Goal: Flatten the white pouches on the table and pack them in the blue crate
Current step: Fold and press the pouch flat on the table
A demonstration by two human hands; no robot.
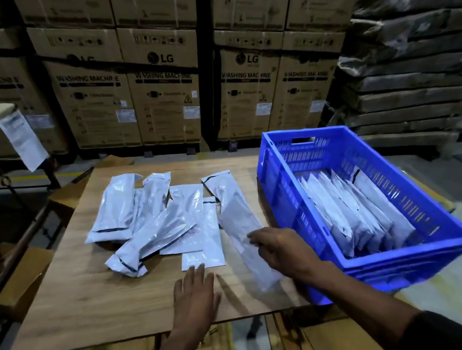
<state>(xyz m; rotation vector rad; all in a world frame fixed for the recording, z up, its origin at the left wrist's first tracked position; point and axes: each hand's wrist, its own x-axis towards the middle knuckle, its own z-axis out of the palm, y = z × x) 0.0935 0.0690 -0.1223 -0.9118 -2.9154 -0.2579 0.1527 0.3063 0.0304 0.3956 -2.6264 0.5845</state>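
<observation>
I see white pouches (153, 221) heaped on the table (78, 300); more stand packed in the blue crate (385, 268) beside them.

A wood-grain counter (92, 298) carries a loose heap of white pouches (165, 219); a blue crate (386, 274) sits at its right edge.

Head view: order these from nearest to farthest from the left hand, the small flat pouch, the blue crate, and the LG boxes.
1. Small flat pouch, at the left hand's fingertips.
2. Blue crate, to the right.
3. LG boxes, stacked behind the table.
</observation>
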